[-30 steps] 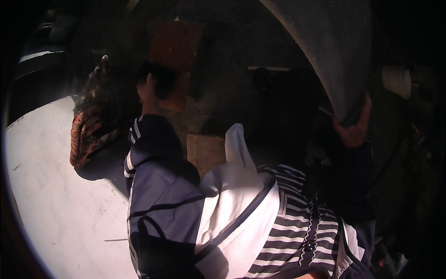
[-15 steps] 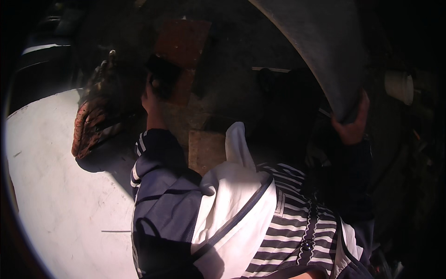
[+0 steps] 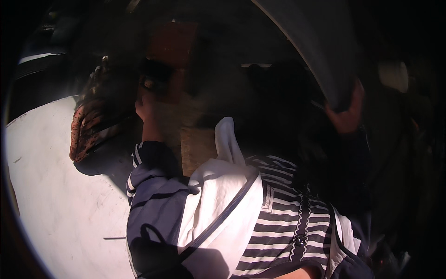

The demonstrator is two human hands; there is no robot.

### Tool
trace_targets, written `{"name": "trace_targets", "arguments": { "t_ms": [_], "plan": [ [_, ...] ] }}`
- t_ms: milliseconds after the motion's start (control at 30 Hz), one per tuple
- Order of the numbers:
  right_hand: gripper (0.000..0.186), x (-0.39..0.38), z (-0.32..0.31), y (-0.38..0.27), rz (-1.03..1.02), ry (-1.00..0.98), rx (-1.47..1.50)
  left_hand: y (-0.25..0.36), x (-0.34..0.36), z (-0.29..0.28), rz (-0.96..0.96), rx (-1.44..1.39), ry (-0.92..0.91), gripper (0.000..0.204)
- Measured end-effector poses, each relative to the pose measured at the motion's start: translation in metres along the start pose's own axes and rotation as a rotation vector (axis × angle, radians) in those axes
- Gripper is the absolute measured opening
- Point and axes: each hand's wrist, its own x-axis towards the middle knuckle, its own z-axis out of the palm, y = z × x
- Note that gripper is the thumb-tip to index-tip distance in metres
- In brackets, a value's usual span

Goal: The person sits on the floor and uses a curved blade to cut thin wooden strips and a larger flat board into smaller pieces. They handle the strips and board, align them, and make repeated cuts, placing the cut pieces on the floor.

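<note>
My right hand grips the lower end of a large grey curved-edged sheet, which rises toward the top of the view. On the left, my left hand is closed about a dark blocky object with a small round lighter part near the fingers. Deep shadow hides its kind and most of the fingertips. Behind that object lies a flat reddish-brown board.
A white tabletop fills the lower left. On it rests a worn reddish-brown object with a dark hollow side. A wooden block lies near my left sleeve. At the right stands a pale bucket.
Most of the scene, both hands included, has shifted slightly left in view, and the picture is darker. Both hands keep their hold.
</note>
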Motion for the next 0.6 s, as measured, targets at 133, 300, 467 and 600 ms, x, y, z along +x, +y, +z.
{"name": "trace_targets", "arguments": {
  "t_ms": [133,300,467,600],
  "plan": [
    [0.094,0.001,-0.003,0.008,-0.011,0.002,-0.009,0.05,-0.07,0.004,0.277,0.075,-0.107,0.042],
    [0.1,0.0,0.0,0.002,-0.043,-0.025,-0.077,0.121,-0.127,0.026,0.385,-0.379,-0.438,0.048],
    [0.095,0.004,-0.009,-0.024,-0.038,-0.005,-0.132,0.27,-0.175,0.011,0.8,-1.036,-0.828,0.086],
    [0.089,0.003,-0.005,-0.034,-0.093,-0.024,-0.071,0.333,-0.188,-0.008,0.666,-1.424,-0.925,0.113]
  ]
}}
